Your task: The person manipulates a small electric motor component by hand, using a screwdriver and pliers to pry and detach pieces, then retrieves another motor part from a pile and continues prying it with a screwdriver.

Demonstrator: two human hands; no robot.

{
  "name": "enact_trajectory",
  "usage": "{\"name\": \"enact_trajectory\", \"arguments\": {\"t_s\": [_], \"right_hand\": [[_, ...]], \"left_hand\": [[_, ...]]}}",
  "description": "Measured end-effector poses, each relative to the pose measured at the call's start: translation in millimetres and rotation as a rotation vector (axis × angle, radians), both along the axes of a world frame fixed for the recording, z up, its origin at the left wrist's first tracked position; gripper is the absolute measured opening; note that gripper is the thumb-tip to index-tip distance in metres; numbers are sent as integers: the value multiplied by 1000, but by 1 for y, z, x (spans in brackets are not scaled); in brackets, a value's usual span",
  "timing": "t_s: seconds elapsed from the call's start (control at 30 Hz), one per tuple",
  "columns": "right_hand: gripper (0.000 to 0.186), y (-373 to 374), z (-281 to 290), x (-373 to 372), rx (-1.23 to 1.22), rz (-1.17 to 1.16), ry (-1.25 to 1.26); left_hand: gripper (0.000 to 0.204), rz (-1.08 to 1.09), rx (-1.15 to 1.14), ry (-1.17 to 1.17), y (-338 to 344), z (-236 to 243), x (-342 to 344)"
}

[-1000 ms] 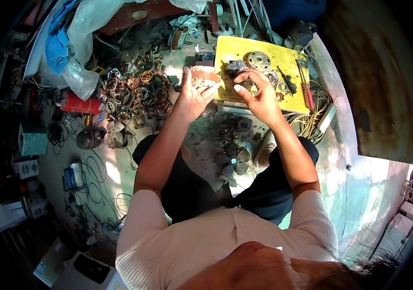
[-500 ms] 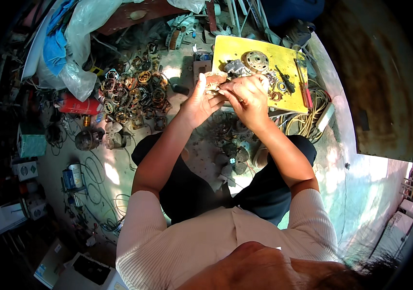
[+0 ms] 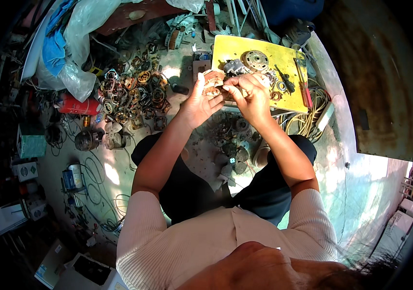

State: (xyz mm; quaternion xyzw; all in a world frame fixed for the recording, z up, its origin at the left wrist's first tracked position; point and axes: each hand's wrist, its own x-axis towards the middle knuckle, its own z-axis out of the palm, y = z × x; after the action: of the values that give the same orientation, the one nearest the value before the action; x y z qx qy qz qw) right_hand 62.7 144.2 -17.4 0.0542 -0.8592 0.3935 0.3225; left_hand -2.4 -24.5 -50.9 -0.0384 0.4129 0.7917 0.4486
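Note:
Near the close left corner of the yellow board (image 3: 223, 44), my left hand (image 3: 198, 106) holds up a ring-shaped motor stator (image 3: 213, 79) with copper-brown and pale windings. Its thumb stands along the stator's left side, and the other fingers reach beneath. My right hand (image 3: 251, 96) is closed in a pinch at the stator's right edge. Whatever lies between those fingertips is too small to make out. Beyond the hands, a round metal motor cover (image 3: 256, 61) rests on the board among grey metal parts (image 3: 235, 67). A red-handled screwdriver (image 3: 306, 94) lies along the board's right side.
To the left on the floor is a heap of old stators (image 3: 136, 92). A red cylinder (image 3: 81, 105) and plastic sheeting (image 3: 83, 53) lie beyond it. Coiled cable (image 3: 308, 118) sits right of the board. More motor parts (image 3: 233, 152) lie between my feet.
The stator has tilted slightly, showing more of its windings. My right fingertips have shifted a little to the right along its edge. My left hand has barely moved.

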Motion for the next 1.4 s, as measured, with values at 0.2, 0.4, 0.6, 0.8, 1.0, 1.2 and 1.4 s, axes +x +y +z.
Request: {"name": "enact_trajectory", "arguments": {"t_s": [0.2,0.4,0.6,0.8,1.0,1.2,1.4], "right_hand": [[25,20,-8,-9,-507,-51,-60],[33,15,8,7,-195,272,-489],[28,0,-8,1,61,-28,-191],[22,-4,-6,2,94,-182,-202],[15,3,-1,0,-186,-7,-243],[43,3,0,7,5,308,-167],[32,-2,-1,22,345,362,-395]], "left_hand": [[74,112,13,-94,-3,3,-5],[78,125,50,-103,-10,2,-11],[79,-1,67,-65,-6,-1,-5],[82,-82,113,-37,5,5,10],[77,8,150,-140,-3,2,1],[75,424,167,-211,-16,-3,-26],[69,501,-193,-397,-52,-58,-41]]}}
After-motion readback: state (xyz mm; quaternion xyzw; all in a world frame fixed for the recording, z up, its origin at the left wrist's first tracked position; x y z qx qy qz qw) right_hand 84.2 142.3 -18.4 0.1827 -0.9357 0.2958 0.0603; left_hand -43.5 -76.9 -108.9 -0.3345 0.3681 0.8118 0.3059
